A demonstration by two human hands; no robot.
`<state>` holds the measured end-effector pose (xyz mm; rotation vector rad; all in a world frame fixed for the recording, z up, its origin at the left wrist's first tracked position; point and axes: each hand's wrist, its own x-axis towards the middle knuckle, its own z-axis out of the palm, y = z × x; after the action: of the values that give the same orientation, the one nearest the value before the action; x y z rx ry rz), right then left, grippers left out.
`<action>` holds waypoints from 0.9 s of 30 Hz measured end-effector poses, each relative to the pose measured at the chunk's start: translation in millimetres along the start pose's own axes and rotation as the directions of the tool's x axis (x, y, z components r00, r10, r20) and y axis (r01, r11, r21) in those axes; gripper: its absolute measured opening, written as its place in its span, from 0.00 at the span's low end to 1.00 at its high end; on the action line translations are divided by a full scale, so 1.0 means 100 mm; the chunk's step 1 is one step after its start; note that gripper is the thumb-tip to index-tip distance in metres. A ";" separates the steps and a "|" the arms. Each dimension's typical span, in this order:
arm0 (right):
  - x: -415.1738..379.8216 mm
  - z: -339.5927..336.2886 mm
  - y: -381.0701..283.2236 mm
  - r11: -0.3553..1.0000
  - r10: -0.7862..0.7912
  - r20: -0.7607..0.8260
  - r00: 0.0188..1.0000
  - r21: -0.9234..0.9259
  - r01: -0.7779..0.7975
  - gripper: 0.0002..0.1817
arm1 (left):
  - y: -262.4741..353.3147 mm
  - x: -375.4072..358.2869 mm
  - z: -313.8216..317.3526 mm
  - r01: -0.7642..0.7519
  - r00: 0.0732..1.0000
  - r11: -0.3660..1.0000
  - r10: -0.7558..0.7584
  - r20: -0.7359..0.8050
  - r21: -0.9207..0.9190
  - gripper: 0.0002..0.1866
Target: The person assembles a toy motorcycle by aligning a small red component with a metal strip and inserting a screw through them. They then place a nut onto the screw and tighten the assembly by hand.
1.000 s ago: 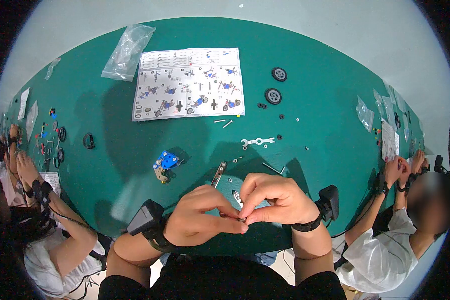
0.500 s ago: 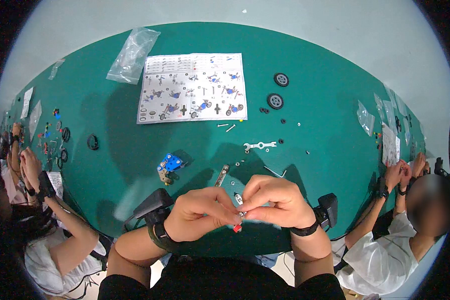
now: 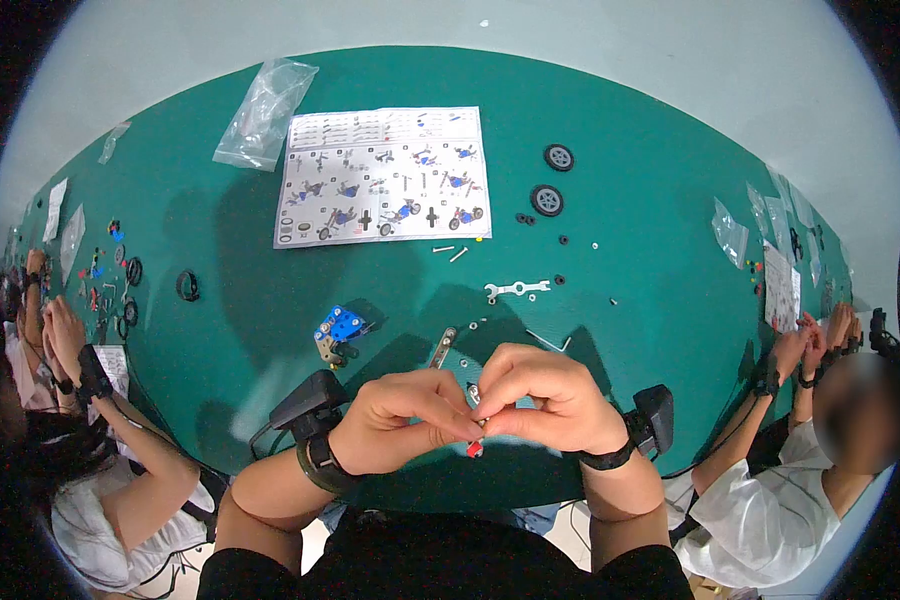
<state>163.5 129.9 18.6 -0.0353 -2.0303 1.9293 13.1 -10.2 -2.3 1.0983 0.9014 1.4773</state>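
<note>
My left hand (image 3: 402,422) and my right hand (image 3: 552,402) meet at the near edge of the table, fingertips pinched on a small metal assembly with a red part (image 3: 475,450) showing below them. Much of that piece is hidden by my fingers. Just beyond my left hand lies a grey perforated strip (image 3: 444,346). Farther left sits a blue and tan assembly (image 3: 339,330). A silver wrench (image 3: 517,289) and an L-shaped hex key (image 3: 548,342) lie beyond my right hand.
A printed instruction sheet (image 3: 382,178) lies beyond, with a plastic bag (image 3: 266,115) beside it. Two wheels (image 3: 547,200) and two screws (image 3: 450,252) are right of centre. A black ring (image 3: 187,285) lies left. Other people work at both sides, one arm (image 3: 140,440) at left.
The view has shifted slightly. My right hand has moved a little up and left, and its fingers cover more of the small metal assembly.
</note>
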 end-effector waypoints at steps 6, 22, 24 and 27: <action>-0.01 0.02 0.01 0.996 -0.052 -0.040 0.998 -0.076 0.049 0.10 | -0.03 -0.01 -0.01 0.007 1.000 0.998 -0.007 -0.003 -0.065 0.08; 0.01 0.09 0.01 0.956 0.114 -0.072 0.991 0.278 -0.090 0.07 | -0.02 0.01 0.01 0.051 0.994 0.967 -0.075 -0.084 -0.251 0.06; 0.02 0.04 0.08 0.996 -0.032 -0.013 0.999 0.082 0.033 0.08 | -0.03 0.00 -0.01 0.078 0.993 0.966 -0.097 -0.066 -0.246 0.06; 0.01 0.02 0.11 0.995 -0.022 0.011 1.000 0.099 0.021 0.08 | -0.02 0.01 0.01 0.077 0.993 0.965 -0.096 -0.062 -0.250 0.06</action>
<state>160.2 129.2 8.3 0.0227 -1.9323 2.0182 14.6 -8.7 -4.0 0.8160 0.7809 1.5195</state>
